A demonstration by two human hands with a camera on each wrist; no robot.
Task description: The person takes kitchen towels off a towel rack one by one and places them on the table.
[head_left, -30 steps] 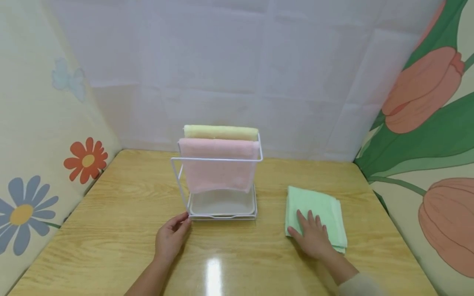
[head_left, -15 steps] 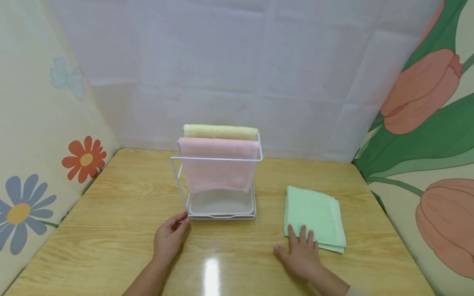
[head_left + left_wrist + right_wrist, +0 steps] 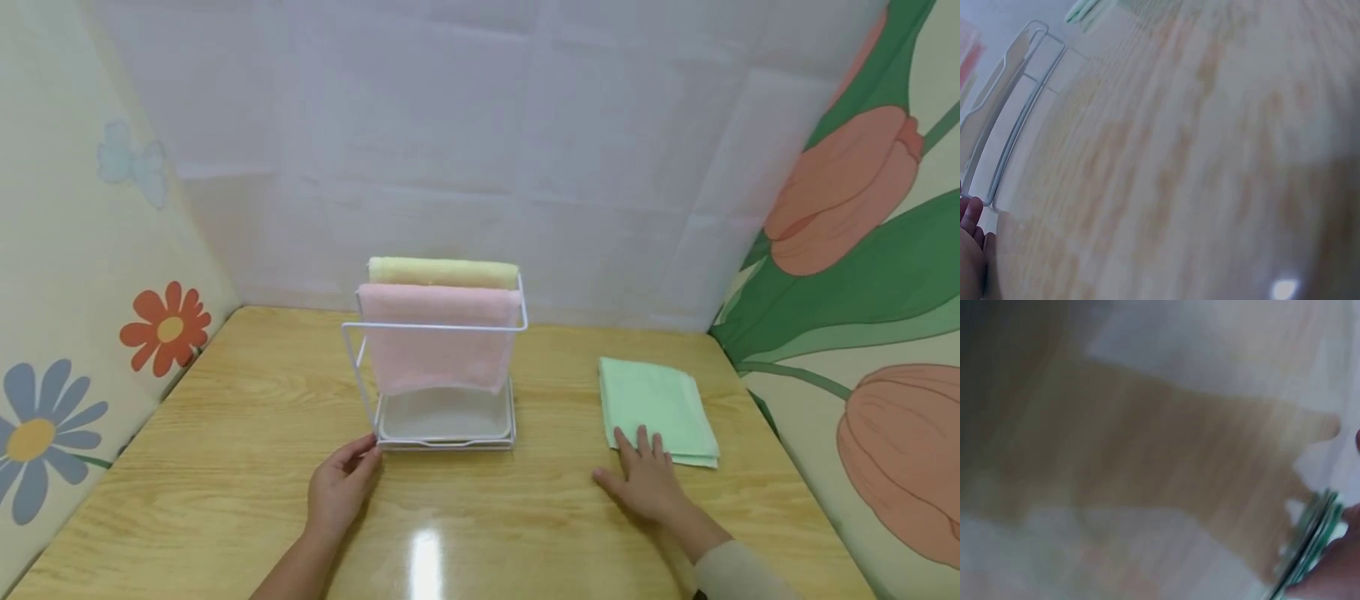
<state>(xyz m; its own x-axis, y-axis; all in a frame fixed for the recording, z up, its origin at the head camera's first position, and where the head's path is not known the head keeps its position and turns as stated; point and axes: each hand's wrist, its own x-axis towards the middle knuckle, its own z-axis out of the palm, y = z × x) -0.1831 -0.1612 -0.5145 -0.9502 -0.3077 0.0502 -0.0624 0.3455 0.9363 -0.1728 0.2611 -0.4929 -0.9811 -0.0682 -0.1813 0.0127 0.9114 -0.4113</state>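
A white wire rack [image 3: 431, 327] stands on the wooden table, a pink towel [image 3: 442, 358] hung over one bar and a yellow towel [image 3: 446, 271] behind it. My left hand [image 3: 337, 487] pinches the rack's near left bottom corner between thumb and fingers; the left wrist view shows those fingertips [image 3: 972, 215] at the wire. To the right lies a folded green towel [image 3: 656, 404]. My right hand [image 3: 648, 483] rests its spread fingertips on the towel's near edge, thumb out to the left over the wood. In the right wrist view the layered towel edge [image 3: 1313, 544] shows beside the fingers.
A pale shallow tray [image 3: 442, 412] sits in the rack's base. Behind the table hangs a white cloth [image 3: 420, 150]. Flower-printed panels [image 3: 810, 308] flank both sides. Bare wood [image 3: 555, 400] separates rack and green towel.
My right hand first drew back from the green towel's middle to its near edge. Then hand and towel shifted away and to the right. My left hand kept its hold on the rack.
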